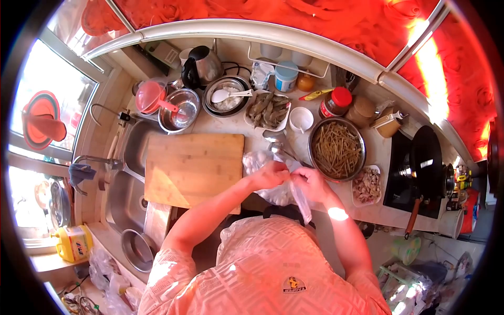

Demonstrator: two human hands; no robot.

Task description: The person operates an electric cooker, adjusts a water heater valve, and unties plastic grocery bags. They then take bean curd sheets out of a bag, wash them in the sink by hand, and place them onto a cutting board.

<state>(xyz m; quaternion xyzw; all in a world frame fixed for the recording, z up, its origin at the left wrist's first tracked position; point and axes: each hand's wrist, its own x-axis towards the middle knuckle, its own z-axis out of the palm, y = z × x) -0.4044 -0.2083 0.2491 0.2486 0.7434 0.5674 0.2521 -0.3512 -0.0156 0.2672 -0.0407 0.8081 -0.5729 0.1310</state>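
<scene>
Both of my hands are at the counter's front edge, on a clear plastic bag (281, 195) with pale lumps inside. My left hand (270, 176) has its fingers closed on the bag's gathered top. Close beside it on the right, my right hand (310, 184) pinches the same bag, and a twisted end of plastic hangs below it. A wooden cutting board (194, 168) lies left of the bag, partly over the sink. To the right stands a steel bowl (337, 148) of brownish strips, with a white tray (366, 186) of chopped pieces next to it. Metal utensils lie behind my hands.
The double sink (126, 199) is at the left. Along the back stand a kettle (207, 65), a red strainer (152, 97), steel bowls (179, 110), a tray of shrimp (268, 110), a white cup (301, 119) and a red-lidded jar (336, 101). A black wok (426, 157) sits on the stove at right.
</scene>
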